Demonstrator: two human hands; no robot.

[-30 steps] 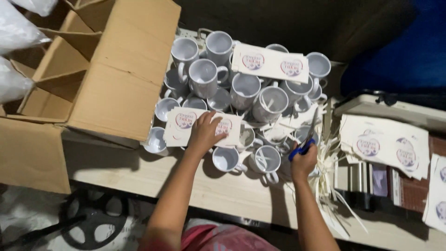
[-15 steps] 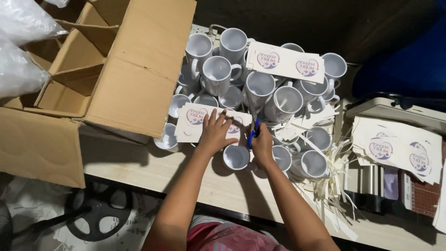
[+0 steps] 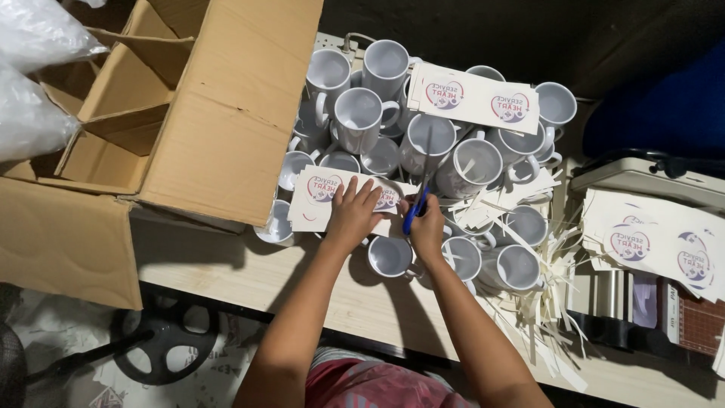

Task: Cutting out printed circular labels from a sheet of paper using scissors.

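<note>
My left hand (image 3: 352,214) presses down on a long white printed paper strip (image 3: 321,193) that lies across several white mugs (image 3: 390,255). My right hand (image 3: 427,227) grips blue-handled scissors (image 3: 417,205), their blades pointing away from me at the strip's right end. The two hands are close together, almost touching. A second printed strip (image 3: 474,97) rests on top of the mugs (image 3: 358,115) farther back.
A big open cardboard box (image 3: 189,113) stands at the left, with plastic bags (image 3: 30,83) beside it. Thin paper offcuts (image 3: 540,302) litter the wooden tabletop (image 3: 249,276). More printed sheets (image 3: 653,242) and a paper cutter (image 3: 627,302) lie at the right.
My right hand with the scissors has come in from the right to the strip's end beside my left hand. The view has shifted closer.
</note>
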